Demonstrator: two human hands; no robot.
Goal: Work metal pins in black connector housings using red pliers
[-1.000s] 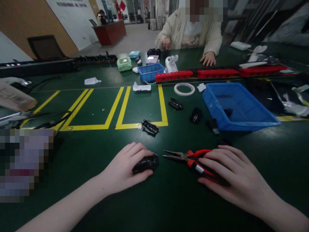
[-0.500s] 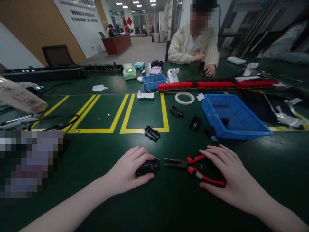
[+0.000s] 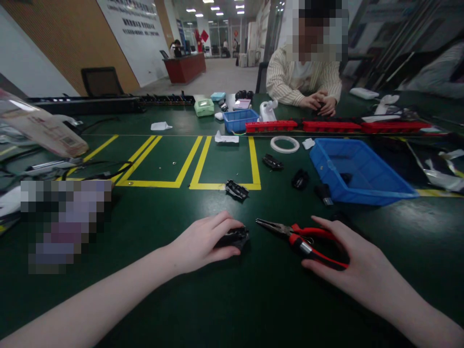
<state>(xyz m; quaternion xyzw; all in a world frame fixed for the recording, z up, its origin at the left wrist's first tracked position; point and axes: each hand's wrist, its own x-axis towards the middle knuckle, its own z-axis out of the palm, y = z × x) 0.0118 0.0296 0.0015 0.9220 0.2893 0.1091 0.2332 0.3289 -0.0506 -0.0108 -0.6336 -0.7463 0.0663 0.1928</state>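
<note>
My left hand (image 3: pixel 201 240) lies on the green table with its fingers curled round a small black plastic part (image 3: pixel 234 237). Right of it lie red-handled needle-nose pliers (image 3: pixel 300 237), jaws pointing left. My right hand (image 3: pixel 350 258) rests over the pliers' handles, thumb under the lower handle and fingers over the upper one. Three loose black parts lie further out: the first black part (image 3: pixel 237 189) on the yellow line, the second black part (image 3: pixel 272 162) and the third black part (image 3: pixel 300 179) beyond.
A large blue bin (image 3: pixel 357 170) stands at right, a small blue bin (image 3: pixel 240 120) and red strips (image 3: pixel 337 126) further back. A tape ring (image 3: pixel 284 144) lies near them. A person in a striped top (image 3: pixel 303 79) sits opposite. Cables and a bag (image 3: pixel 43 128) lie at left.
The view has tilted up a little. My right hand has slid back along the pliers' handles and curled round them. My left hand stays on the black part.
</note>
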